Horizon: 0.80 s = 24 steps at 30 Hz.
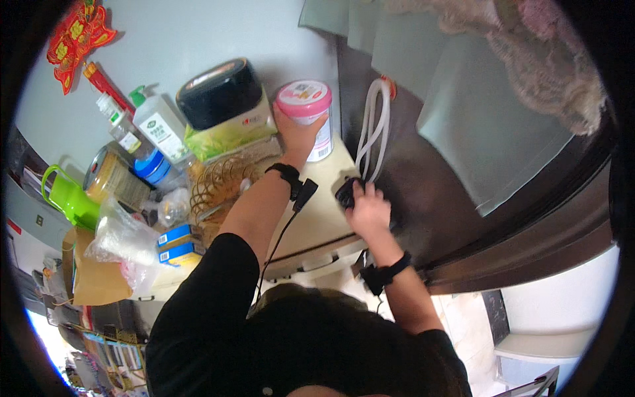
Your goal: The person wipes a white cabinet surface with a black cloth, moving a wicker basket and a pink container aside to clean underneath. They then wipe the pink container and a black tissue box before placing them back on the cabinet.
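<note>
My left hand (296, 133) is wrapped around the near side of a white plastic canister (322, 140) with a pink-rimmed lid, which stands upright at the back right of a cream cabinet top (310, 208). At the cabinet's right edge, my right hand (371, 211) grips a small black object (344, 194); the fingers hide much of it, and its kind is unclear. Just beyond that hand, a looped white cord (372, 131) runs up along a dark brown panel. Left of the canister, a black oval container (221, 94) rests on a green tissue pack (233, 131).
A coiled wire basket (223, 181), a pump bottle (158, 126), a blue-lidded jar (154, 167), small blue-and-yellow boxes (181, 253) and a green jug (72, 198) crowd the left. A black cable (272, 248) hangs from my left wrist. Grey-green fabric (466, 114) drapes over the panel at right.
</note>
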Available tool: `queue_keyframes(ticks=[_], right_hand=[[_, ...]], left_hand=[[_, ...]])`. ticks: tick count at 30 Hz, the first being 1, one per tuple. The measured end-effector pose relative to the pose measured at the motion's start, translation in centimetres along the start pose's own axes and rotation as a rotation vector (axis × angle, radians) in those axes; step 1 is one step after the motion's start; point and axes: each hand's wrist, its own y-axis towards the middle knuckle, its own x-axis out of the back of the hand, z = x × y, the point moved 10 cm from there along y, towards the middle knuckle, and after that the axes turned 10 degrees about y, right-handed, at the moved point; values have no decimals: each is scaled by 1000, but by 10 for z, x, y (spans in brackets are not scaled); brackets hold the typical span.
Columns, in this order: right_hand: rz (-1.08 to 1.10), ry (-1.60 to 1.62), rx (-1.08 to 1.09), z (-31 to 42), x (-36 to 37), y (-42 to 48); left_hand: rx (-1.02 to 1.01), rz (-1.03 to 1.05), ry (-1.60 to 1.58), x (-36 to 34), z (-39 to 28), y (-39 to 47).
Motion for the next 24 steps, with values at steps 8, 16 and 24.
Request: queue_keyframes(ticks=[8,16,24], right_hand=[[-47,35,42,-1,-4,-3],[-66,36,63,-2,-5,-4],[-24,51,50,2,-7,-2]], left_hand=[[52,-63,46,-27,20,24],[47,-81,22,-43,39,28],[137,31,342,-44,30,20]])
